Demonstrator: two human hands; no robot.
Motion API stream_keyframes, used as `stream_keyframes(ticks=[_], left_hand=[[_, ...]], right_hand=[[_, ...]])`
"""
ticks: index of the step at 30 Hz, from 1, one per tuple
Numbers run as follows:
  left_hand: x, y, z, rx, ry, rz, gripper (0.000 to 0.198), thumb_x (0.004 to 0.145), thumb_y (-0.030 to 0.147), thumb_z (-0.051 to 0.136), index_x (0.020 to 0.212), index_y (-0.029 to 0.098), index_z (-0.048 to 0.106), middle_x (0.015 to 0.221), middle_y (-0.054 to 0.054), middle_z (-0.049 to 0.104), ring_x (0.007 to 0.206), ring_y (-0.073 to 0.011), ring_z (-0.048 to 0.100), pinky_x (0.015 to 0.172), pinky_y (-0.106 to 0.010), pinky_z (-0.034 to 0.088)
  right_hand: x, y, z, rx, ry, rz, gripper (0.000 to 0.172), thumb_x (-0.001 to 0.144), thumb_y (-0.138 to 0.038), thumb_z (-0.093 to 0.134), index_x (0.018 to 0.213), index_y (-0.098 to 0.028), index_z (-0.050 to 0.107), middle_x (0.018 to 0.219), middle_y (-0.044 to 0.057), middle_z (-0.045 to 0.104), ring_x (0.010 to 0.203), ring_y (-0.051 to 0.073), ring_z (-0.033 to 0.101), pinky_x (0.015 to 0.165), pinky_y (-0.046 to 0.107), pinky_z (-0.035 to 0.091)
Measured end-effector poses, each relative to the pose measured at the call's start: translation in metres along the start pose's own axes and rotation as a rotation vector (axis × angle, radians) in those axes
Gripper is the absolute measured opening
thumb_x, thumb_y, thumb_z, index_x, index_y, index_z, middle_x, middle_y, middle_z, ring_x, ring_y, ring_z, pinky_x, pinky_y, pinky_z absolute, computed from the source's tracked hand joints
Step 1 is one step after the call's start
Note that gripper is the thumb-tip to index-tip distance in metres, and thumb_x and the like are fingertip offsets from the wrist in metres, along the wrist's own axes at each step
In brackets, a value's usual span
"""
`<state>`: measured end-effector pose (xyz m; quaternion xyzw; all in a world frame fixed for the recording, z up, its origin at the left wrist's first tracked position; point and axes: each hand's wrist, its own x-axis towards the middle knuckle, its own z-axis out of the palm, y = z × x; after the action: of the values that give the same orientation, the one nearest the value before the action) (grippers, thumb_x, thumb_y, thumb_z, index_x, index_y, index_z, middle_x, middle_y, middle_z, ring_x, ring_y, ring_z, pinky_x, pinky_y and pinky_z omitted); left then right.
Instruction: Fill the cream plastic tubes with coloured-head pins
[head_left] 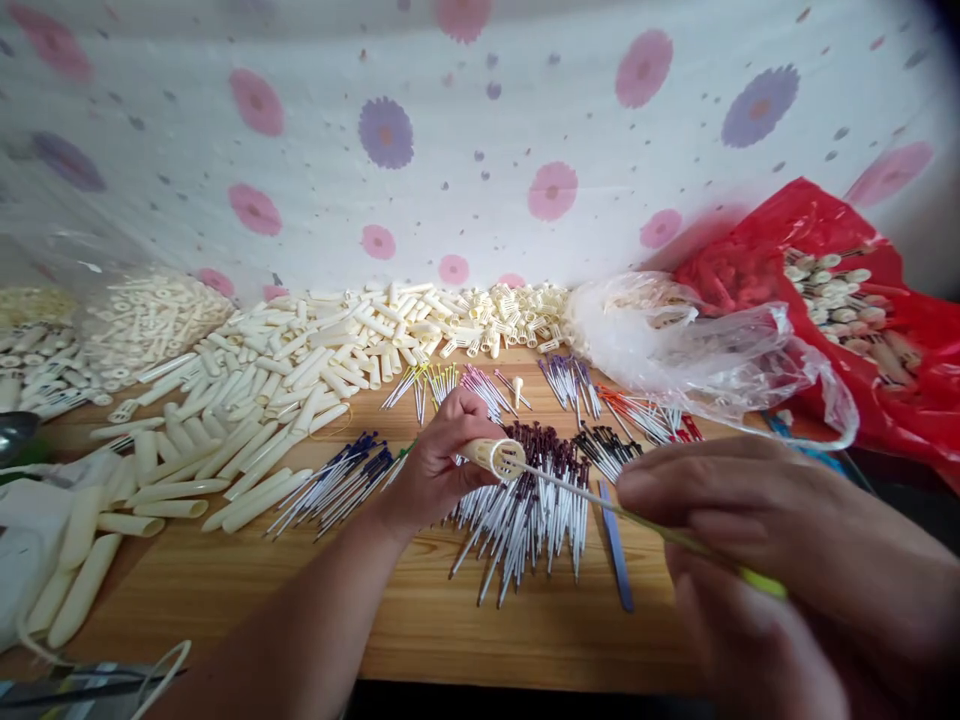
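My left hand (pixel 442 460) is closed around a cream plastic pen barrel (pixel 495 457), its slotted end pointing right. My right hand (pixel 757 530), close to the camera at the lower right, pinches a thin pen refill (pixel 600 500) with a yellow-green end. The refill's tip touches the barrel's open end. Both hands hover over a wooden table (pixel 450 620), above a pile of dark-tipped refills (pixel 532 500). Blue-tipped refills (pixel 337 480) lie to the left of my left hand.
Heaps of cream barrels (pixel 285 380) cover the left and back of the table. Small slotted caps (pixel 517 315) sit at the back. A clear plastic bag (pixel 697 350) and a red bag (pixel 847 300) of parts lie at right. A floral cloth (pixel 450 150) hangs behind.
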<state>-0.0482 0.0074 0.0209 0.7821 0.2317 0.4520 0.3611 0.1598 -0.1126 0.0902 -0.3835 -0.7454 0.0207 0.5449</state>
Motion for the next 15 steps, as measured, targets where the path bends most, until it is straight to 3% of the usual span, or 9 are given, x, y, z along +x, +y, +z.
stream_keyframes(ticks=[1, 4, 6, 9, 12, 15], left_hand=[[0.0, 0.0, 0.0, 0.002, 0.0, 0.003, 0.027, 0.078, 0.049, 0.063, 0.085, 0.023, 0.069, 0.081, -0.004, 0.049, 0.082, -0.0196, 0.048, 0.077, -0.033, 0.043], [0.001, -0.001, -0.002, 0.008, -0.005, 0.023, 0.016, 0.079, 0.038, 0.066, 0.086, 0.024, 0.07, 0.081, -0.003, 0.047, 0.083, -0.019, 0.048, 0.077, -0.032, 0.043], [0.001, -0.002, -0.003, -0.001, -0.006, 0.051, 0.012, 0.079, 0.033, 0.066, 0.088, 0.027, 0.07, 0.083, -0.003, 0.047, 0.083, -0.0182, 0.048, 0.077, -0.031, 0.042], [0.0, -0.003, -0.003, -0.01, -0.012, 0.084, 0.013, 0.08, 0.03, 0.066, 0.092, 0.03, 0.069, 0.083, -0.002, 0.046, 0.083, -0.0176, 0.048, 0.077, -0.031, 0.042], [0.0, -0.001, -0.004, 0.031, -0.007, 0.107, 0.014, 0.08, 0.034, 0.065, 0.094, 0.03, 0.069, 0.083, -0.002, 0.045, 0.083, -0.018, 0.048, 0.077, -0.031, 0.042], [0.0, 0.002, -0.007, 0.122, 0.006, 0.134, 0.03, 0.082, 0.049, 0.058, 0.101, 0.028, 0.067, 0.087, -0.004, 0.046, 0.086, -0.0194, 0.047, 0.079, -0.032, 0.042]], right_hand=[[0.012, -0.005, 0.002, -0.03, 0.022, -0.022, 0.015, 0.08, -0.02, 0.064, 0.094, -0.026, 0.063, 0.087, 0.004, 0.072, 0.079, 0.02, 0.068, 0.072, 0.031, 0.057], [0.031, -0.007, 0.008, -0.079, -0.086, -0.094, 0.009, 0.084, -0.018, 0.058, 0.087, -0.023, 0.064, 0.081, 0.005, 0.072, 0.072, 0.016, 0.068, 0.065, 0.026, 0.057], [0.032, -0.003, 0.011, -0.085, -0.151, -0.116, 0.011, 0.084, -0.017, 0.055, 0.087, -0.023, 0.064, 0.081, 0.005, 0.072, 0.072, 0.016, 0.068, 0.063, 0.026, 0.057], [0.028, 0.002, 0.019, -0.056, -0.118, -0.132, 0.016, 0.084, -0.012, 0.054, 0.092, -0.024, 0.061, 0.083, 0.005, 0.071, 0.076, 0.016, 0.068, 0.065, 0.027, 0.056], [0.025, 0.006, 0.031, -0.034, -0.077, -0.143, 0.019, 0.081, -0.008, 0.055, 0.093, -0.023, 0.058, 0.083, 0.005, 0.068, 0.077, 0.015, 0.065, 0.069, 0.028, 0.055], [0.024, 0.013, 0.041, -0.063, -0.064, -0.125, 0.018, 0.081, -0.008, 0.055, 0.092, -0.022, 0.059, 0.084, 0.005, 0.065, 0.076, 0.016, 0.061, 0.067, 0.031, 0.052]])
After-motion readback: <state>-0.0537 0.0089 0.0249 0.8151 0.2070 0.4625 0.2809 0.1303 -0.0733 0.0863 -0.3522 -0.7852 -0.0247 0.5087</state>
